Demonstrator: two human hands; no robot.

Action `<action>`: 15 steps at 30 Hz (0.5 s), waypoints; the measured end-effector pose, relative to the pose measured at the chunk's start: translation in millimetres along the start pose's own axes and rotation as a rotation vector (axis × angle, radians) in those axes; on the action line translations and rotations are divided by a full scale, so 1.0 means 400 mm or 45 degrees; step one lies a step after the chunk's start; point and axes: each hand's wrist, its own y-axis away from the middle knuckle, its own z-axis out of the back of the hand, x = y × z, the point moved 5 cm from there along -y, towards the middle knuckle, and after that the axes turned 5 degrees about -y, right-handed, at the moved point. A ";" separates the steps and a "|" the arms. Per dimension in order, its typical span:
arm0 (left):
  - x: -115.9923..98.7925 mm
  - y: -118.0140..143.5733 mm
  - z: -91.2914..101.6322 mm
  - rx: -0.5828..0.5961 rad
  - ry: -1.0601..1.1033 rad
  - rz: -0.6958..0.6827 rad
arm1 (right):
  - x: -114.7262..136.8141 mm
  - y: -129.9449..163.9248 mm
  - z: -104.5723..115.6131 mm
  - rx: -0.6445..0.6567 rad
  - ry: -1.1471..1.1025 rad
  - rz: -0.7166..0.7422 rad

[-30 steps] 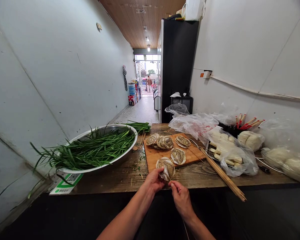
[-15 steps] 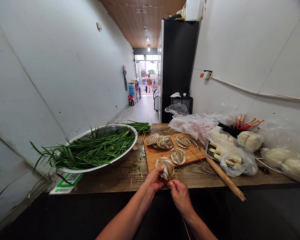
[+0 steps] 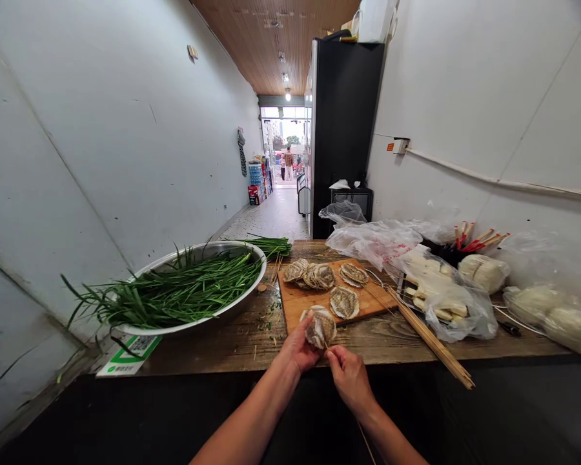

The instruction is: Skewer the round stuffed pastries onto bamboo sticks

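Note:
My left hand (image 3: 297, 347) holds a round, ruffled brown-and-cream food piece (image 3: 323, 328), thumb over its face, just above the front edge of a wooden cutting board (image 3: 290, 313). The piece's exact kind is unclear. Right beside it, my right hand (image 3: 349, 374) pinches a thin bamboo skewer (image 3: 365, 442). The skewer's front end meets the lower edge of the piece; how deep it goes is hidden. Its long tail runs down below my right wrist. On the board lie a similar single piece (image 3: 345, 302), another at the back (image 3: 353, 274), and an overlapping pile (image 3: 318, 276).
A metal bowl (image 3: 265, 263) of green chives (image 3: 188, 290) stands left, over a QR-code card (image 3: 128, 361). A bundle of bamboo skewers (image 3: 430, 339) overhangs the table edge at right. Beyond are plastic bags (image 3: 382, 240), a bagged tray of pale slices (image 3: 436, 300) and red-tipped sticks (image 3: 479, 240).
The held piece has tilted slightly and my left thumb has shifted up along it. My right hand has stayed close, still pinching the skewer, whose tail has swung a little right.

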 end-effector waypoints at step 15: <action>0.014 0.002 0.010 0.061 -0.217 -0.214 | -0.014 0.031 -0.001 -0.043 0.014 -0.020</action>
